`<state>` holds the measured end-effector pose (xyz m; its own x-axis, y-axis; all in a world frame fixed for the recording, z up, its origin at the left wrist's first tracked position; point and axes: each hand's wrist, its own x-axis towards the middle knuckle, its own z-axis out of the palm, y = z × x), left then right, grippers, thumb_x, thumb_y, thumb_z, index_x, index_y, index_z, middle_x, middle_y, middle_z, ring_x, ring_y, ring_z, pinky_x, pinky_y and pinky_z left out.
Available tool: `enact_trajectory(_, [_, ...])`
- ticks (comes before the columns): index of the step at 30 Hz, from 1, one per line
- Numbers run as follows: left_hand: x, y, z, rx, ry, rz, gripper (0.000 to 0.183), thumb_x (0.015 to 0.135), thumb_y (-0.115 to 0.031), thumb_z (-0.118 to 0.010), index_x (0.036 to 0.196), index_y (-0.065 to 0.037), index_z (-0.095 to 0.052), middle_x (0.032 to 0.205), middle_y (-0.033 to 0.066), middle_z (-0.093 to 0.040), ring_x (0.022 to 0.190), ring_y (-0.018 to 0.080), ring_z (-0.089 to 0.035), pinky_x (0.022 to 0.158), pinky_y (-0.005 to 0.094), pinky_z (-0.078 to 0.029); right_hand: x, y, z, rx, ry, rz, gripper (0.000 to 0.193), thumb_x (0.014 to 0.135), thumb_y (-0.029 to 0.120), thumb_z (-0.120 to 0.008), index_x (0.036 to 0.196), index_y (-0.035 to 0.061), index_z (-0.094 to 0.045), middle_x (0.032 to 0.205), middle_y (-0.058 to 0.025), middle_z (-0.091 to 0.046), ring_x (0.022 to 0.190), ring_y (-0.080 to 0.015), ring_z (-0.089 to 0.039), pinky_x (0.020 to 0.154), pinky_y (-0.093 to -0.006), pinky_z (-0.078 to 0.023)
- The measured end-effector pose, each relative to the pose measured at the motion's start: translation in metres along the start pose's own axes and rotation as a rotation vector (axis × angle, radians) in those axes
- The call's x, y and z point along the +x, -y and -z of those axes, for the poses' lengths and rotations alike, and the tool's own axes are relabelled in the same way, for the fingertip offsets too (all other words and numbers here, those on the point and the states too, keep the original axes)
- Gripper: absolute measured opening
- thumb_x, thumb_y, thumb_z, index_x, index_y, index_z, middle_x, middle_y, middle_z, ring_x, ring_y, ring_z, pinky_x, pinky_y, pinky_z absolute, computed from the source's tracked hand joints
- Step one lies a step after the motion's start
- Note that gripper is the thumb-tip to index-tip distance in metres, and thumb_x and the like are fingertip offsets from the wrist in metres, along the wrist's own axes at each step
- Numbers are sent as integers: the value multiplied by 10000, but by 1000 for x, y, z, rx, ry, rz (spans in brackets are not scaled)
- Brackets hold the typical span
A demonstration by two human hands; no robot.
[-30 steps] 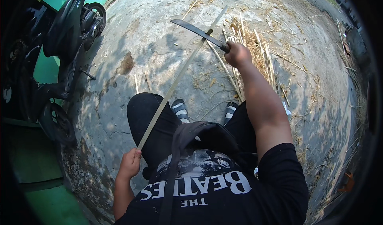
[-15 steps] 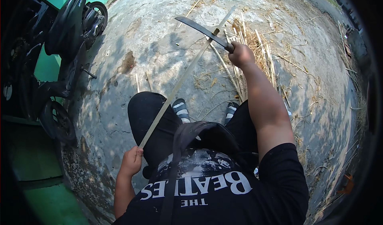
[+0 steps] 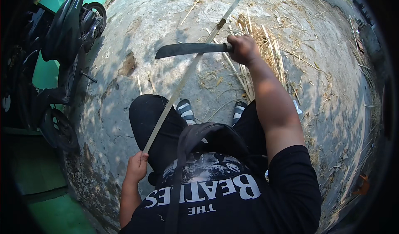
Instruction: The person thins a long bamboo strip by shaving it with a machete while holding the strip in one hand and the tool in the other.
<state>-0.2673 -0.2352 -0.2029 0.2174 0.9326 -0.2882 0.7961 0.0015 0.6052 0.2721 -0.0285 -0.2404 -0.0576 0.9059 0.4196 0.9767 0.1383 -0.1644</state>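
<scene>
My left hand is closed round the near end of a long, pale bamboo strip. The strip slants away up and to the right, passing over my left knee, with a dark node near its far end. In my right hand is the handle of a machete. Its dark, curved blade points left and crosses the strip a little nearer to me than the node. Whether the edge touches the strip, I cannot tell.
Bamboo strips and dry shavings lie on the concrete ground beyond my right hand. Another thin strip lies farther off. A dark motorbike stands at the left by a green wall. My sandalled feet are below the blade.
My right hand has drawn the machete a little toward me and left, and its blade has swung to nearly level. The bamboo strip's far end has risen in view; my left hand keeps its grip.
</scene>
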Motion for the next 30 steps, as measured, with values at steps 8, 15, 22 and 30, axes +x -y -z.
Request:
enact_trajectory(8, [4,6,9,-188,195,184,537,1083,-476,-505,821,-11,-568,625,71,-550,555,174,-535,539,345,-423,-3,9,25,191,283,-600,305,872,332,-689,1119,154,-696,1056,-157,-741,1019,-347,-709,914,-454,-550])
enact_trajectory(15, [-30,40,29,-504,323,454,455,1087,-434,-525,853,-47,-579,644,-18,-526,553,92,-492,515,282,-395,-6,18,19,293,215,-330,323,850,416,-730,1021,144,-705,920,-153,-738,923,-371,-712,830,-482,-566])
enact_trajectory(22, [-30,-24,31,54,13,185,312,977,-327,-682,1017,-24,-619,763,110,-664,634,262,-646,601,386,-501,-1,54,17,85,410,-163,191,890,329,-684,994,176,-733,916,-113,-747,913,-328,-724,829,-453,-580])
enact_trajectory(30, [-6,-55,2,506,-243,133,306,890,-289,-732,977,-17,-620,814,224,-695,765,464,-681,673,536,-512,-15,62,27,118,339,130,139,820,269,-730,848,142,-681,759,-128,-678,770,-370,-696,708,-470,-567])
